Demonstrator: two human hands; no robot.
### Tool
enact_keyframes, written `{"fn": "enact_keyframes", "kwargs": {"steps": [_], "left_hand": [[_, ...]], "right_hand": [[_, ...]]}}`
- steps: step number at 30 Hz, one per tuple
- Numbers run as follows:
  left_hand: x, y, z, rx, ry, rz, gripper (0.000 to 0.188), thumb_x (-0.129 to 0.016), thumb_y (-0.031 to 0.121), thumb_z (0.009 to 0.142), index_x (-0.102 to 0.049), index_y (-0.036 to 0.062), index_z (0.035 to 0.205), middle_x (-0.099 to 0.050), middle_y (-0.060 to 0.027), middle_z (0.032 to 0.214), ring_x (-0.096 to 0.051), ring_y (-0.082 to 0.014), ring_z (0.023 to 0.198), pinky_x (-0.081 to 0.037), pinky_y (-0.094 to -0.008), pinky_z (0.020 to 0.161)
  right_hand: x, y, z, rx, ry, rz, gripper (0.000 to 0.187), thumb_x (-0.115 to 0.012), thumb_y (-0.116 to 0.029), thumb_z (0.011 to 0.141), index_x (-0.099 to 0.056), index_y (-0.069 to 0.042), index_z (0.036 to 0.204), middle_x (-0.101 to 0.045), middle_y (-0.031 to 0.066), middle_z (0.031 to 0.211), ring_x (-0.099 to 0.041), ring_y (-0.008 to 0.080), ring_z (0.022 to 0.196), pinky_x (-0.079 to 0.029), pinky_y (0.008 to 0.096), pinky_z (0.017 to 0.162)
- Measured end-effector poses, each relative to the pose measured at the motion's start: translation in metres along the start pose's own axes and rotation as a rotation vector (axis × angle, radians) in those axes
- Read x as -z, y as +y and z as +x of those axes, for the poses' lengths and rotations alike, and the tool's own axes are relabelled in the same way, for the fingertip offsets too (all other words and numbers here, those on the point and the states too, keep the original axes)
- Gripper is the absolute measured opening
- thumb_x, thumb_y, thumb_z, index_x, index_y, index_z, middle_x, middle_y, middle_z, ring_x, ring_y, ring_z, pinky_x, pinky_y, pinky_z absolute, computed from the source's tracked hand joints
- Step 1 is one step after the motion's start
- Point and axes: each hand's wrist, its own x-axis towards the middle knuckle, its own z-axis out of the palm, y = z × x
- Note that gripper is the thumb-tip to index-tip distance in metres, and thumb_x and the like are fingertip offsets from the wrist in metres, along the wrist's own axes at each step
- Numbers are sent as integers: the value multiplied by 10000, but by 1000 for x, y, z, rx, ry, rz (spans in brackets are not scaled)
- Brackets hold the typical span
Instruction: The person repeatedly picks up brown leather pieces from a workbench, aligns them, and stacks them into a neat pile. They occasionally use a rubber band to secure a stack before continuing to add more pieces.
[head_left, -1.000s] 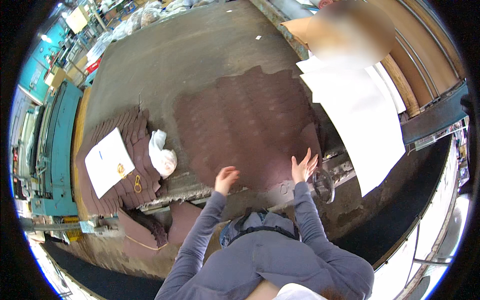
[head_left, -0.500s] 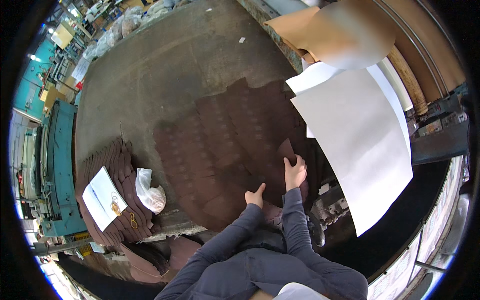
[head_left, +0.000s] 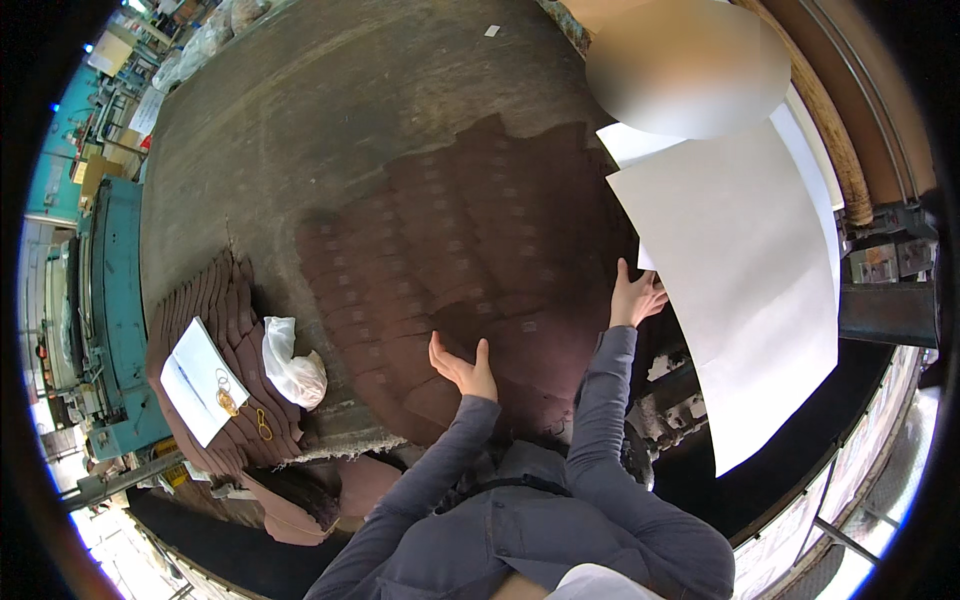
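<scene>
Brown, flat cut pieces of sheet material [head_left: 455, 240] lie overlapped in rows in front of me, with small pale marks on many of them. My left hand [head_left: 465, 368] is over the near part of these pieces, thumb and fingers spread, holding nothing that I can see. At the right edge of the layer is my right hand [head_left: 638, 298], its thumb apart from its bent fingers and nothing visible in its grasp. Its fingertips are close to the edge of a large white sheet [head_left: 745, 290]; whether they touch it I cannot tell.
To the left, a second stack of brown pieces [head_left: 205, 290] carries a white pad [head_left: 200, 385] and yellow rings [head_left: 228, 402]. Beside it sits a white plastic bag [head_left: 292, 365]. A teal machine [head_left: 118, 310] stands at the far left, and metal machine parts [head_left: 672, 405] are at the right.
The brown piece that my right hand held raised is no longer in it. My right hand has moved right and away from me; my left hand has moved left and its fingers have spread.
</scene>
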Motion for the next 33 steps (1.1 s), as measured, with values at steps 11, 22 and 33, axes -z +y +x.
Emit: {"fn": "enact_keyframes", "kwargs": {"steps": [11, 22, 33], "left_hand": [[-37, 4, -15, 246, -509, -300, 782, -744, 70, 684, -339, 22, 1351, -430, -142, 1188, -507, -233, 1013, -428, -344, 931], [-21, 11, -23, 737, -449, -767, 629, -651, 0, 755, -365, 26, 1315, -434, -136, 1258, -452, -235, 1152, -419, -336, 929], [-36, -25, -35, 389, -521, -396, 684, -729, 1, 692, -377, 52, 1277, -381, -87, 1073, -447, -172, 915, -447, -306, 823]], "right_hand": [[14, 0, 4, -139, -613, 577, 640, -640, -508, 776, -564, 16, 1135, -584, 214, 1142, -483, 350, 1128, -346, 467, 987], [24, -121, 66, 499, -371, 870, 379, -671, -272, 790, -598, -59, 1095, -607, 131, 1077, -537, 325, 1055, -403, 415, 927], [-64, -288, 114, 1036, -835, 173, 623, -578, -555, 814, -582, -36, 1161, -534, 159, 1260, -453, 319, 1205, -387, 432, 989]]}}
